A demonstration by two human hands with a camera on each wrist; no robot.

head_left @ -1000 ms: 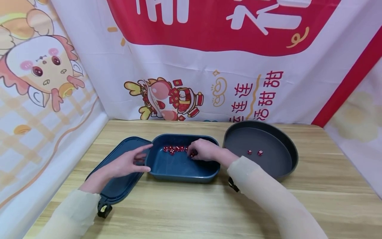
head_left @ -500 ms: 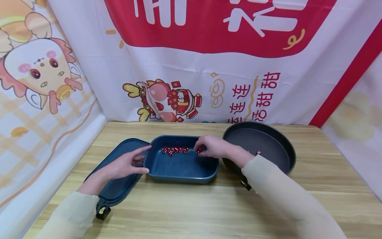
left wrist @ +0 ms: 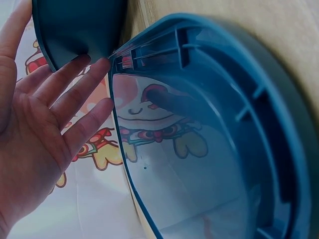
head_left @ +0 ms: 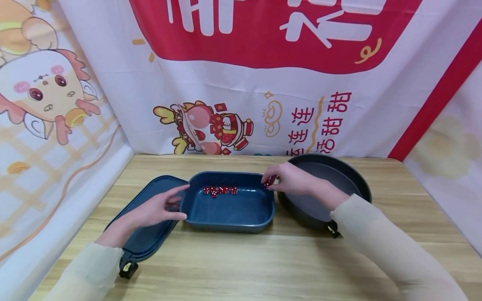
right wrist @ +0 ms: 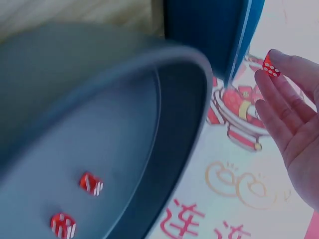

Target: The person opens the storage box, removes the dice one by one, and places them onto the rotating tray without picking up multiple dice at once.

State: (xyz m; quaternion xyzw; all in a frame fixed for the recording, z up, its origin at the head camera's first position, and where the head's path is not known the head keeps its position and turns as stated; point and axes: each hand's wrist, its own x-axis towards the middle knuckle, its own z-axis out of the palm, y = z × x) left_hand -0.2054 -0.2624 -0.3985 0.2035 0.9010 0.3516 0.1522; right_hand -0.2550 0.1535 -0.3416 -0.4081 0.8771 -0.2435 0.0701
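- Stage, as judged: the work looks like sorting red dice between two vessels, box to pan being the likelier direction; it appears part-way through.
- In the pan (head_left: 301, 209): two loose dice (right wrist: 91, 184) lie on its floor, seen in the right wrist view; the forearm hides them from the head view. These are taken as done.
- In transit: a red die (right wrist: 270, 64) is raised at the right end of the blue box (head_left: 233, 213), on the side next to the pan.
- Outstanding: a cluster of dice (head_left: 226, 190) remains on the box floor toward the far wall, mostly in a row, one set nearer. An exact count is not possible.
- Right hand (head_left: 291, 179): thumb and fingertips pinch the single die; the palm is otherwise unoccupied.
- Left hand (head_left: 160, 205): fingers spread wide, nothing gripped; thumb and forefinger are at the box's left end. Firm contact cannot be confirmed.
- Blue lid (head_left: 150, 238): lies on the worktop (head_left: 241, 267) left of the box, partly under the left forearm; the box is uncovered.
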